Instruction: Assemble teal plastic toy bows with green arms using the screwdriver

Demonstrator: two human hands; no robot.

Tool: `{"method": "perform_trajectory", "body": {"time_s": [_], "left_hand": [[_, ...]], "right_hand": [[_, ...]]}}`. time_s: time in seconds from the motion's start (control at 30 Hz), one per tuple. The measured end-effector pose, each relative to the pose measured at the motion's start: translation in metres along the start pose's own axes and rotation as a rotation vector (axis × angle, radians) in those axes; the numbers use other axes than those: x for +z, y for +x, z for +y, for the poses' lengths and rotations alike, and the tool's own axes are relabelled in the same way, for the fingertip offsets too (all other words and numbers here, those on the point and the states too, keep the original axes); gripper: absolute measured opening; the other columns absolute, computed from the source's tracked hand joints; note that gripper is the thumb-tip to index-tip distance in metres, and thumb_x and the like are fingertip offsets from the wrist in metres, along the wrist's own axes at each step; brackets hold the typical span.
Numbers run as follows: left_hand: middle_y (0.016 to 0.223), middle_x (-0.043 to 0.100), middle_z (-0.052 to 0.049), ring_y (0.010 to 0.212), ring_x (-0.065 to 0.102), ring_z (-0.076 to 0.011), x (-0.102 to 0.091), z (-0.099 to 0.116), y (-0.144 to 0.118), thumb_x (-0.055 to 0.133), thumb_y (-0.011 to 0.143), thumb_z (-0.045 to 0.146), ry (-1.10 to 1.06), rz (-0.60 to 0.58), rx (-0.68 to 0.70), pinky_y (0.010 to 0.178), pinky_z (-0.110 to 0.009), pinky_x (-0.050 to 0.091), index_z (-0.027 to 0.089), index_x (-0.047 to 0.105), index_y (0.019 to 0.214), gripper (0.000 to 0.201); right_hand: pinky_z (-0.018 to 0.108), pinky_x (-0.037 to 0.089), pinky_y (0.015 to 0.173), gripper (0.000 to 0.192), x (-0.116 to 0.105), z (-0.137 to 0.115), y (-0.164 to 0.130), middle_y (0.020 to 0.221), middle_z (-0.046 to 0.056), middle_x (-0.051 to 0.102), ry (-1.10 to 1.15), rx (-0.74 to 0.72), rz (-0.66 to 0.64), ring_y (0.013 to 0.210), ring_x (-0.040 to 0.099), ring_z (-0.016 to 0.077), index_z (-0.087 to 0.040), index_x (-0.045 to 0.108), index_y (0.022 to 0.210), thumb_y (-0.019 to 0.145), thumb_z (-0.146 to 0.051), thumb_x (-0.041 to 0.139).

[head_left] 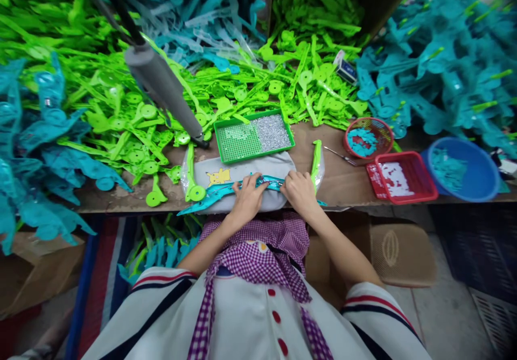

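My left hand [249, 194] and my right hand [298, 190] both press on a long teal plastic toy part [210, 194] that lies across a grey cushion [238, 174] at the bench's front edge. The left hand's fingers grip its middle, and the right hand covers its right end. A green plastic part [192, 183] rests on the cushion's left side; another green part [316, 158] stands just right of my right hand. A green tray [253, 135] with small silver pieces sits right behind the cushion.
Heaps of green parts [129, 107] and teal parts [448, 58] cover the bench. A grey hanging tool [163, 88] reaches down at the left. A red basket [368, 136], red tray [400, 177], blue bowl [464, 169] and tweezers [341, 156] stand at right.
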State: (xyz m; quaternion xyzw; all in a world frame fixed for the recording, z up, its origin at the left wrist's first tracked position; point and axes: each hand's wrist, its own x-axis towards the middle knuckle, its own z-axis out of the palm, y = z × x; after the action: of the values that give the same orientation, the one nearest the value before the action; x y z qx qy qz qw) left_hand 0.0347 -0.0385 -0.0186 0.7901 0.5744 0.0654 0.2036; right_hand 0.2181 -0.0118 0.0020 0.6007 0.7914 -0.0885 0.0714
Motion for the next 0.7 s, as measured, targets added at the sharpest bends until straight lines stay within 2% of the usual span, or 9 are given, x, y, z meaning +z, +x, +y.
{"method": "perform_trajectory", "body": {"time_s": [0.13,0.23,0.33,0.53,0.7], "left_hand": [[0.153,0.046,-0.008,0.134,0.040,-0.0315,0.000,-0.004,0.003,0.048,0.097,0.016,-0.023,-0.004,-0.011,0.103,-0.055,0.033,0.035,0.067,0.130,0.043],[0.153,0.045,-0.008,0.133,0.040,-0.0319,0.000,-0.007,0.005,0.049,0.098,0.019,-0.047,-0.004,-0.028,0.102,-0.054,0.033,0.037,0.069,0.127,0.040],[0.153,0.046,-0.007,0.134,0.040,-0.0314,0.000,-0.008,0.006,0.048,0.099,0.021,-0.066,0.000,-0.032,0.103,-0.054,0.033,0.039,0.068,0.129,0.040],[0.152,0.047,-0.007,0.134,0.040,-0.0311,0.003,-0.008,0.003,0.048,0.099,0.021,-0.082,0.015,-0.048,0.103,-0.053,0.032,0.040,0.068,0.130,0.041],[0.151,0.047,-0.007,0.134,0.040,-0.0308,0.003,-0.008,0.004,0.047,0.099,0.023,-0.088,0.021,-0.040,0.104,-0.052,0.031,0.039,0.069,0.127,0.039]], "right_hand": [[0.034,0.034,0.075,0.025,-0.001,0.009,-0.001,0.103,0.013,0.069,0.161,0.040,-0.037,0.091,0.062,0.0225,-0.013,0.071,0.093,0.096,-0.021,0.047],[0.032,0.036,0.075,0.022,0.001,0.014,-0.001,0.103,0.011,0.069,0.249,0.055,-0.015,0.090,0.063,0.0208,-0.015,0.069,0.091,0.095,-0.021,0.048],[0.033,0.037,0.076,0.021,0.004,0.013,0.000,0.100,0.012,0.069,0.220,0.052,0.005,0.087,0.062,0.0219,-0.014,0.068,0.087,0.095,-0.020,0.049],[0.032,0.040,0.078,0.022,0.003,0.012,0.004,0.103,0.013,0.067,0.234,0.020,-0.037,0.090,0.063,0.0221,-0.013,0.069,0.092,0.094,-0.016,0.048],[0.033,0.041,0.080,0.023,0.000,0.014,0.011,0.101,0.016,0.068,0.158,-0.015,-0.083,0.090,0.063,0.0243,-0.010,0.070,0.093,0.093,-0.014,0.047]]}}
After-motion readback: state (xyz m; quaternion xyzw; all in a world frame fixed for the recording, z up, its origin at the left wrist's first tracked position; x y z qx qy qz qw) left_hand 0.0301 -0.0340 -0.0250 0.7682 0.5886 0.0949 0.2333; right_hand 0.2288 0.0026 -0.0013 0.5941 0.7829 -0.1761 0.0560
